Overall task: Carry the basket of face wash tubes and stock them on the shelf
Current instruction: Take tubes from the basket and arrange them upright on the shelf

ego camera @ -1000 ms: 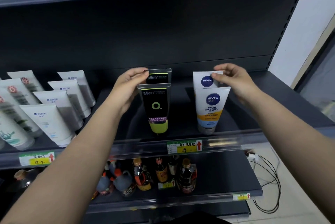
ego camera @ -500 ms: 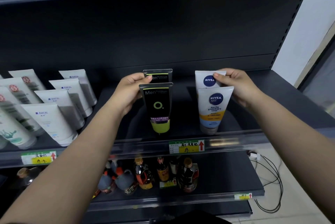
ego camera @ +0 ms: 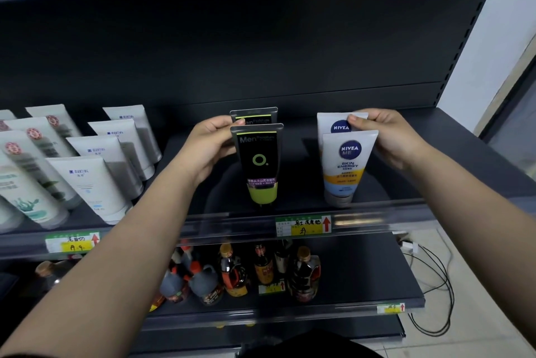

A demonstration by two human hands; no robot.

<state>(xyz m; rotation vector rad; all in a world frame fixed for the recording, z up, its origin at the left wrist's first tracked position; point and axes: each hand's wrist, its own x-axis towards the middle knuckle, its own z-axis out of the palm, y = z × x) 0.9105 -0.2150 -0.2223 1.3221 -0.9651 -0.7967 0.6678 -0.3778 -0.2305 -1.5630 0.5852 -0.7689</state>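
Two hands reach onto the dark shelf (ego camera: 452, 154): the left hand (ego camera: 207, 144) pinches the rear black tube (ego camera: 254, 117) standing just behind the front black tube (ego camera: 260, 165). Right of these, the right hand (ego camera: 387, 138) pinches the rear Nivea tube (ego camera: 333, 124), behind the front Nivea tube (ego camera: 346, 167).

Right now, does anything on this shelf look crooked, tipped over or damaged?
Nothing stands out. The black tubes and Nivea tubes stand cap-down in straight pairs, steadied by the left hand and right hand. The white tubes sit in neat rows.
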